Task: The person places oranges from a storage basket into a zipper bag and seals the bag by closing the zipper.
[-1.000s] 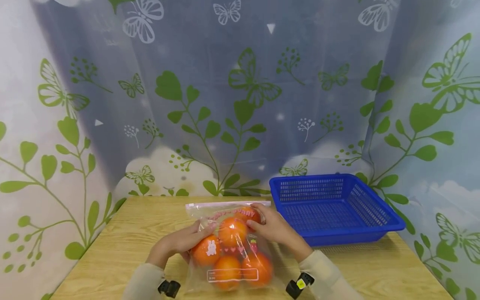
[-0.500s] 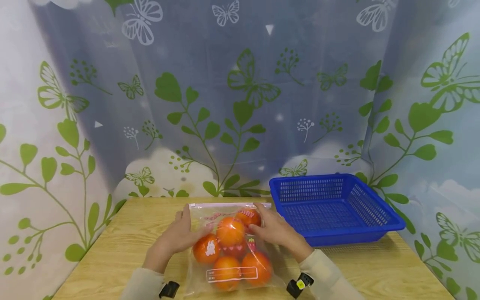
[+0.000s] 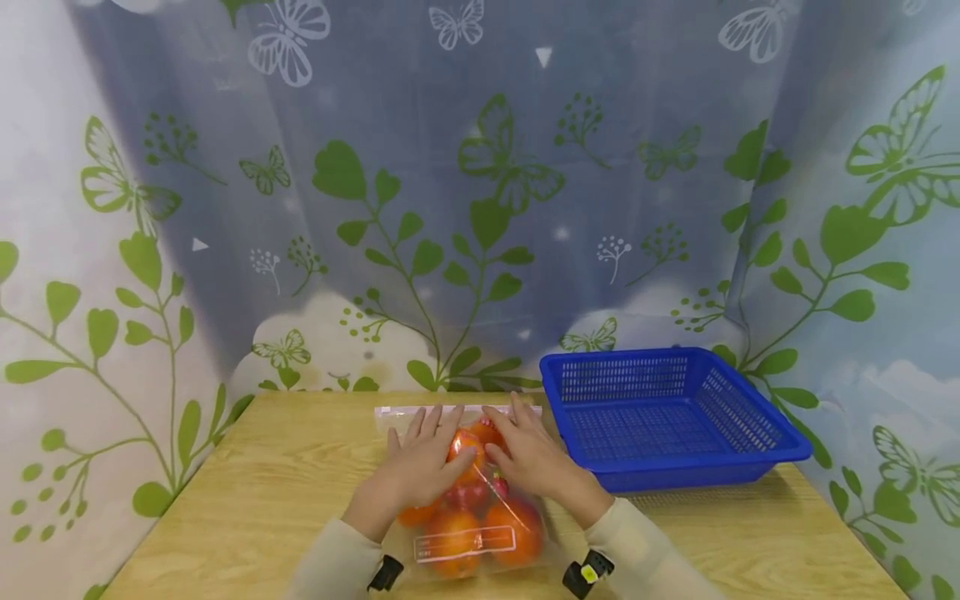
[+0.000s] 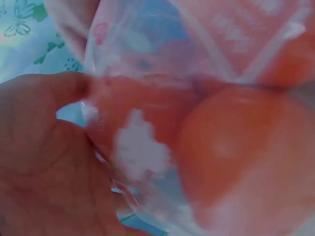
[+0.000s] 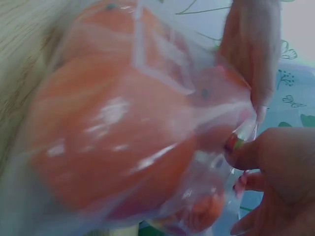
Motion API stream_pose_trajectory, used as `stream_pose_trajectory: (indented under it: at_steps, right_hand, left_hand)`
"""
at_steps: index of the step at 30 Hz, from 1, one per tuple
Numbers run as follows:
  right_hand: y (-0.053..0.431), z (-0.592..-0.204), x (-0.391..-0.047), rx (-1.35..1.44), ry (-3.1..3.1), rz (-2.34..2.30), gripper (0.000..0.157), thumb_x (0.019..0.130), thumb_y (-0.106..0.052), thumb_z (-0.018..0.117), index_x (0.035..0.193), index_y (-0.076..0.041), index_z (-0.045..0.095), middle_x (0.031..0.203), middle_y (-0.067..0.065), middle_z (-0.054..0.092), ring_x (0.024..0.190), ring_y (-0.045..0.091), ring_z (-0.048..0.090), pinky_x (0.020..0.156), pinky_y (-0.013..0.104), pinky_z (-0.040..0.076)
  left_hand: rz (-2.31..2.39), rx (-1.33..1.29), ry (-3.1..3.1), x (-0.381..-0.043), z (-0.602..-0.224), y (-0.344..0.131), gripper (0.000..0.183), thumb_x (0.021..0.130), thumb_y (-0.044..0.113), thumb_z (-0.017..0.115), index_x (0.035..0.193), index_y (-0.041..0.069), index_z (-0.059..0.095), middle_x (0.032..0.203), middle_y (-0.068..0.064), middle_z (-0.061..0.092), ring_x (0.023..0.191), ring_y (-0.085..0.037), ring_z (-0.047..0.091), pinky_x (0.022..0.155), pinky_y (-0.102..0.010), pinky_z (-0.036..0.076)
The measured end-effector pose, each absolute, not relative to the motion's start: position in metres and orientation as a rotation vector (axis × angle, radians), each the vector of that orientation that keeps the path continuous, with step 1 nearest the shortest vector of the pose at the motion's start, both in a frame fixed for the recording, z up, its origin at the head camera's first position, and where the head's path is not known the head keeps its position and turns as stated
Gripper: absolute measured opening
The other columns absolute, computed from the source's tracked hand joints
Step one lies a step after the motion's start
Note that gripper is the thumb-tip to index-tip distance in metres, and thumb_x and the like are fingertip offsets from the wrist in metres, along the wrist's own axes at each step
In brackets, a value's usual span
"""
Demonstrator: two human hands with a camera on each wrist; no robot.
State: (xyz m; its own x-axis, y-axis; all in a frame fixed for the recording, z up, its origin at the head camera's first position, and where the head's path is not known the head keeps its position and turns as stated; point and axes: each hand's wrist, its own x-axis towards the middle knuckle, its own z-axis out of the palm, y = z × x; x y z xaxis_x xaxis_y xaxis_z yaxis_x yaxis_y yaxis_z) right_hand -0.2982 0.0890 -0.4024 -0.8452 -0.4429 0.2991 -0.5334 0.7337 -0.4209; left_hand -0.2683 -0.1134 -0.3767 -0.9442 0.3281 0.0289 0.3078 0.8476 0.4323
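Observation:
A clear zip bag lies flat on the table, with several oranges inside and a white strip along its far edge. Over the bag's left half my left hand rests with straight, spread fingers, hiding part of the fruit. My right hand lies across the upper right of the bag, fingers also extended. The right wrist view shows that hand's thumb against the plastic. In the left wrist view an orange shows large and blurred through the bag, beside the left palm.
To the right of the bag stands a blue plastic basket, holed on its sides and close by my right hand. The wooden table ends at a patterned cloth behind and at both sides.
From the bag's left edge, my left hand has come right, onto the top of the oranges. The right hand has shifted slightly left and its fingers are straighter. Bag and basket hold their places.

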Motion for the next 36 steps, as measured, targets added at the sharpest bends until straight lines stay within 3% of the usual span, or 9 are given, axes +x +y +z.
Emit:
stream_pose_trajectory:
  at_steps: [9, 18, 27, 31, 36]
  right_hand:
    - [0.085, -0.413, -0.301, 0.75, -2.854, 0.718, 0.064, 0.1, -0.025, 0.067, 0.158, -0.013, 0.04, 0.165, 0.038, 0.014, 0.15, 0.063, 0.018, 0.114, 0.076, 0.036]
    - [0.084, -0.415, -0.301, 0.767, -2.86, 0.728, 0.066, 0.1, -0.023, 0.066, 0.159, -0.013, 0.038, 0.167, 0.036, 0.011, 0.151, 0.061, 0.018, 0.115, 0.074, 0.035]
    - [0.085, -0.419, -0.304, 0.797, -2.797, 0.657, 0.065, 0.098, -0.022, 0.069, 0.157, -0.012, 0.042, 0.165, 0.038, 0.016, 0.148, 0.063, 0.023, 0.112, 0.073, 0.041]
    - [0.086, -0.418, -0.305, 0.792, -2.791, 0.654, 0.064, 0.096, -0.021, 0.071, 0.154, -0.01, 0.045, 0.164, 0.038, 0.018, 0.149, 0.063, 0.023, 0.114, 0.072, 0.039]
    - [0.088, -0.423, -0.303, 0.798, -2.92, 0.704, 0.059, 0.1, -0.025, 0.065, 0.153, -0.004, 0.047, 0.164, 0.039, 0.018, 0.151, 0.061, 0.018, 0.12, 0.072, 0.03]
  left_hand:
    - [0.482, 0.433, 3.022, -0.275, -0.378, -0.114, 0.074, 0.107, 0.041, 0.051, 0.167, 0.016, 0.014, 0.173, -0.019, 0.008, 0.16, -0.044, 0.008, 0.12, -0.083, 0.004]
    - [0.437, 0.436, 3.06, -0.271, -0.38, -0.115, 0.073, 0.106, 0.041, 0.05, 0.166, 0.013, 0.019, 0.17, -0.021, 0.024, 0.158, -0.044, 0.019, 0.118, -0.084, 0.01]
    - [0.36, 0.37, 3.087, -0.276, -0.382, -0.114, 0.07, 0.104, 0.033, 0.052, 0.165, 0.013, 0.024, 0.174, -0.017, 0.011, 0.159, -0.044, 0.015, 0.118, -0.084, 0.008]
    - [0.278, 0.361, 3.089, -0.282, -0.394, -0.113, 0.068, 0.105, 0.036, 0.05, 0.163, 0.011, 0.028, 0.173, -0.015, 0.015, 0.16, -0.041, 0.014, 0.121, -0.081, 0.009]
    - [0.351, 0.365, 2.969, -0.287, -0.427, -0.118, 0.07, 0.108, 0.05, 0.038, 0.164, 0.008, 0.026, 0.173, -0.015, 0.015, 0.162, -0.037, 0.006, 0.125, -0.076, 0.005]
